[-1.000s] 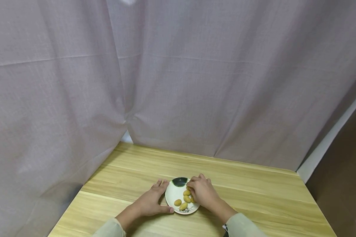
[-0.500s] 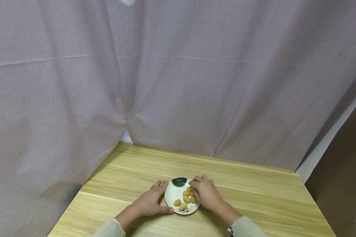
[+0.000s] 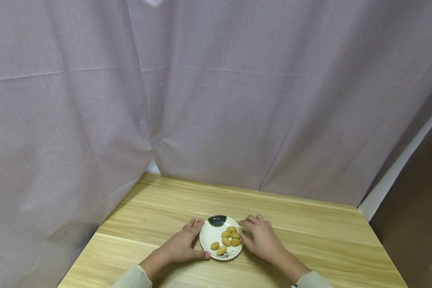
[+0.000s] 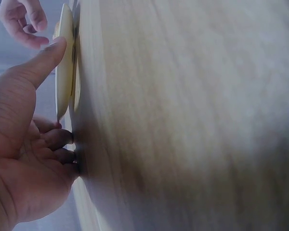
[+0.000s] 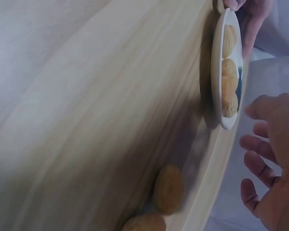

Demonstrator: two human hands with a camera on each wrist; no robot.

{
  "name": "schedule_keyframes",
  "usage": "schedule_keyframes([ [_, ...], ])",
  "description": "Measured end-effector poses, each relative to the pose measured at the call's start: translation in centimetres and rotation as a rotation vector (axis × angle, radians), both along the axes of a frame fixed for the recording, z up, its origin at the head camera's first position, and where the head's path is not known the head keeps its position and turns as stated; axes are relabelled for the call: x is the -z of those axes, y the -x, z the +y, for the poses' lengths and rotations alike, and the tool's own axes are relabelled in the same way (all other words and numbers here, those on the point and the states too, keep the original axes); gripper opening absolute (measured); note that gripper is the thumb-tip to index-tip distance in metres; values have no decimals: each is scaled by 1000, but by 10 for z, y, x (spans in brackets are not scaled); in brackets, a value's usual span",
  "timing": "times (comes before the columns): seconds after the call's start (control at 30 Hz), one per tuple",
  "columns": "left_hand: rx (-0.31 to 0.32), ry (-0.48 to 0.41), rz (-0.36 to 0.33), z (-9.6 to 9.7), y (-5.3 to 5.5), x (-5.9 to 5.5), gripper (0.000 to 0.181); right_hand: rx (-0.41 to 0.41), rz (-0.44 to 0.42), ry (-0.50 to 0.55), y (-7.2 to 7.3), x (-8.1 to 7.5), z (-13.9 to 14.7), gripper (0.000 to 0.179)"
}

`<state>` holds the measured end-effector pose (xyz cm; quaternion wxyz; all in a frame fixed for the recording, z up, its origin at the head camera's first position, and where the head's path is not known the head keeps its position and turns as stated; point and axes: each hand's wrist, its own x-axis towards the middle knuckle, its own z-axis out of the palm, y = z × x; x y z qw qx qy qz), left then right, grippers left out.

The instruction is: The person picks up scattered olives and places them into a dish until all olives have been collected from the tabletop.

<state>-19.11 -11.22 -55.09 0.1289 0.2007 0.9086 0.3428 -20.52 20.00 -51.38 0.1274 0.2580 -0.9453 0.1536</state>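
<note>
A greyish-mauve curtain point(image 3: 216, 100) is hanging in loose folds behind everything, and a dark brown surface point(image 3: 421, 200) is filling the far right side. In front of the curtain I am working at a pale table point(image 3: 320, 236) with yellowish wood grain running across it. My pale sleeves point(image 3: 133, 278) are ending just above the wrists. My left hand point(image 3: 181, 245) is spreading wide at the left of the plate, the thumb resting on its near left rim and the fingers reaching to its far left side. My right hand point(image 3: 261, 238) is hovering just beside the right rim, its fingers bending loosely and apart, gripping nothing I can see; whether a fingertip is touching the rim, I cannot tell. Between my hands the white plate point(image 3: 209, 234) is sitting flat on the table, showing a dark green patch point(image 3: 217, 220) at its far edge and a small dark drawing point(image 3: 225, 255) at its near edge. Seven oval tan nuts point(image 3: 226, 241) are lying on it, five crowding toward the right and two sitting nearer my left thumb. In the right wrist view two loose nuts point(image 5: 168, 189) are lying on the wood, well apart from the plate
</note>
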Motion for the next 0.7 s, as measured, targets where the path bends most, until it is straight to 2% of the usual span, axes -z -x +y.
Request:
schedule_keyframes([
  [0.13,2,4,6,1,0,1,122,25,-13,-18,-5,0,11,37],
  [0.3,-2,12,9,1,0,1,123,40,12,-39,-12,-1,22,39],
  [0.7,9,6,8,0,-1,1,124,75,31,-31,-33,-8,47,39],
])
